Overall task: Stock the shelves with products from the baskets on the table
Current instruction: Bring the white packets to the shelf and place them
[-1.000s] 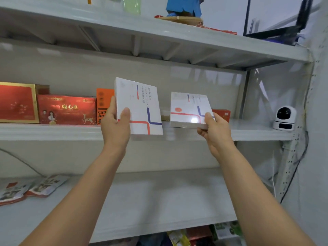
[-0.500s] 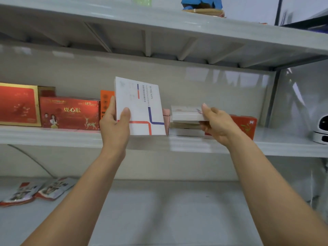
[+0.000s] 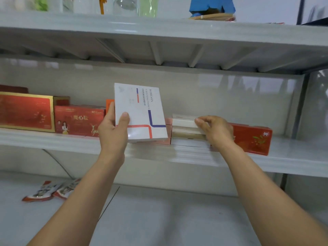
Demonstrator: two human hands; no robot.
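My left hand [image 3: 113, 132] grips a white box with red and blue lines [image 3: 142, 110] by its lower left corner and holds it upright over the front of the middle shelf [image 3: 53, 141]. To its right, a flat white box [image 3: 182, 120] lies on top of a short stack of flat boxes [image 3: 184, 134] on that shelf. My right hand [image 3: 216, 130] has its fingers curled round the right end of that top box and covers the stack's right end.
Red gift boxes [image 3: 79, 119] and an orange box [image 3: 109, 103] stand on the shelf left of my left hand. A long red box [image 3: 252, 139] lies right of the stack. Snack pouches [image 3: 51, 190] lie on the lower shelf [image 3: 159, 219]. The top shelf [image 3: 159, 29] hangs close overhead.
My right hand carried the flat white box from the shelf's front edge onto the stack, where it now lies. My left hand keeps the upright white box in about the same place.
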